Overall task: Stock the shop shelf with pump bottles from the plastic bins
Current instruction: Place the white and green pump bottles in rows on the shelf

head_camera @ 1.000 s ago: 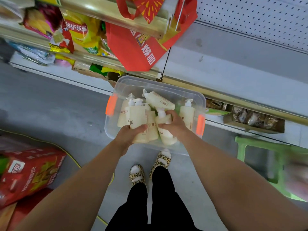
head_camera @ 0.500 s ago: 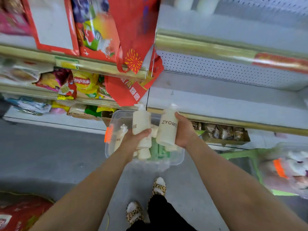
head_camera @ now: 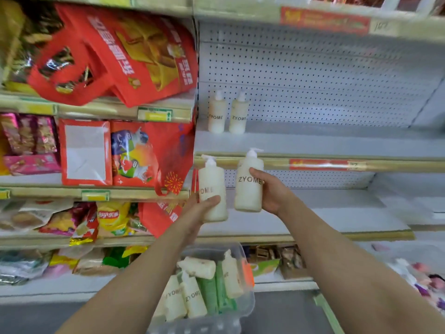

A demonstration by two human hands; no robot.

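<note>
My left hand [head_camera: 196, 213] and right hand [head_camera: 272, 192] each grip a pump bottle [head_camera: 213, 191] upright (labels facing me); I should set both beside the shelved pair [head_camera: 227, 114].

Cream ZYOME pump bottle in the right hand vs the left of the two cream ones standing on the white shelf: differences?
The cream pump bottle in the right hand is gripped in mid-air; the cream shelf bottle stands free on the white shelf. The held one is in front of and below the shelf's edge, tilted slightly; the shelf one is upright at the pegboard. Both share colour, pump top and ZYOME lettering.
</note>
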